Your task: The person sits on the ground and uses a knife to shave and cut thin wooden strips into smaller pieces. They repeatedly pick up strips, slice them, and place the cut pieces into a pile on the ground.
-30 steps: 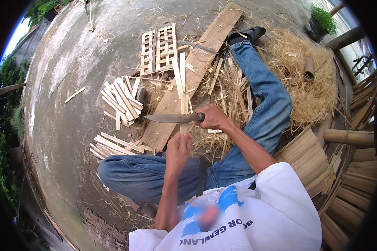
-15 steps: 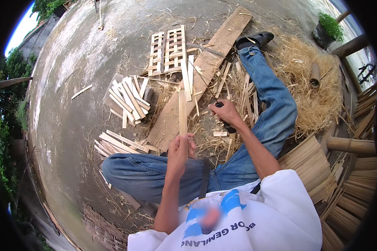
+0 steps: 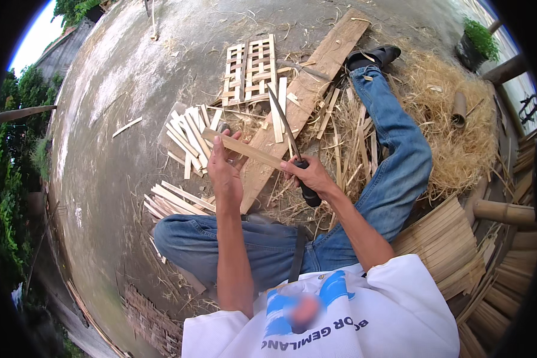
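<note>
Right grip [image 3: 315, 175] clamped round black-handled knife [image 3: 308, 192], blade angled up, probably leaving fingertips free for bamboo strip [image 3: 250, 151]; strip reaches across to left grip [image 3: 227, 179], likely for support, can't tell if pinched; strip pile [image 3: 185, 136] just beyond left grip; plank [image 3: 307, 98] ahead; lattice panel [image 3: 244, 71] farther

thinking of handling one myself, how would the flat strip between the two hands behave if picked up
The flat strip is probably light, since it looks thin and narrow. It seems fairly stiff, as it stretches straight from the left hand to the right hand without visible sag. Its flat faces suggest it would slide rather than roll.
</note>
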Available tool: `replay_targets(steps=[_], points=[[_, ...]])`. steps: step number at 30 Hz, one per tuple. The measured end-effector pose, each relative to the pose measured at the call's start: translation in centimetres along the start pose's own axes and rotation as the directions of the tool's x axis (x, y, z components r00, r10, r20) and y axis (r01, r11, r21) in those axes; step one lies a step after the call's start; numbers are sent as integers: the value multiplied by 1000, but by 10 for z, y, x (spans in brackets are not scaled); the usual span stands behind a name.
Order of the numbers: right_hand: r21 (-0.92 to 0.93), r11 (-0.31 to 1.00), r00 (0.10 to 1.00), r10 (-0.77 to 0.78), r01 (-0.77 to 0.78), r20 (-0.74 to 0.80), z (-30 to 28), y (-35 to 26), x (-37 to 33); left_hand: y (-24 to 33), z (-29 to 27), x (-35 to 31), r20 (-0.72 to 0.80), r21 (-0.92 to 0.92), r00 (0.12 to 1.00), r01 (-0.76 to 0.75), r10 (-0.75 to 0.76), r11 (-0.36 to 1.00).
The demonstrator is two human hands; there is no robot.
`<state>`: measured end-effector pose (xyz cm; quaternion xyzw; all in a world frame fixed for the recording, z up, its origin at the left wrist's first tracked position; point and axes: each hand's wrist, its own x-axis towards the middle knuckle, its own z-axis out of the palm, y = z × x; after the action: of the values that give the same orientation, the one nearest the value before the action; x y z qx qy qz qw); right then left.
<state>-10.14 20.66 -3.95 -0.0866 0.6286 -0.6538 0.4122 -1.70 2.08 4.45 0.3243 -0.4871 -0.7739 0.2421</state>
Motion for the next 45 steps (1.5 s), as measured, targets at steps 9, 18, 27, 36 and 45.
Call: replay_targets(steps=[9,18,27,36,45], points=[[-533,842,979,-37,-77,-199,14,17,24,-20,-23,28,-215,363,938,-183,273,914],[-565,819,993,47,-101,-109,43,86,18,-45,-34,37,-257,479,941,-74,220,875],[-330,943,996,69,-50,49,70,17,2,-39,-22,-1,-64,795,934,-165,352,584],[-392,907,989,-138,150,60,76,32,11,-49,-24,-4,-34,731,928,-230,370,643],[-337,886,945,-322,318,46,80,36,-1,-53,-27,-3,-61,743,952,-158,301,650]])
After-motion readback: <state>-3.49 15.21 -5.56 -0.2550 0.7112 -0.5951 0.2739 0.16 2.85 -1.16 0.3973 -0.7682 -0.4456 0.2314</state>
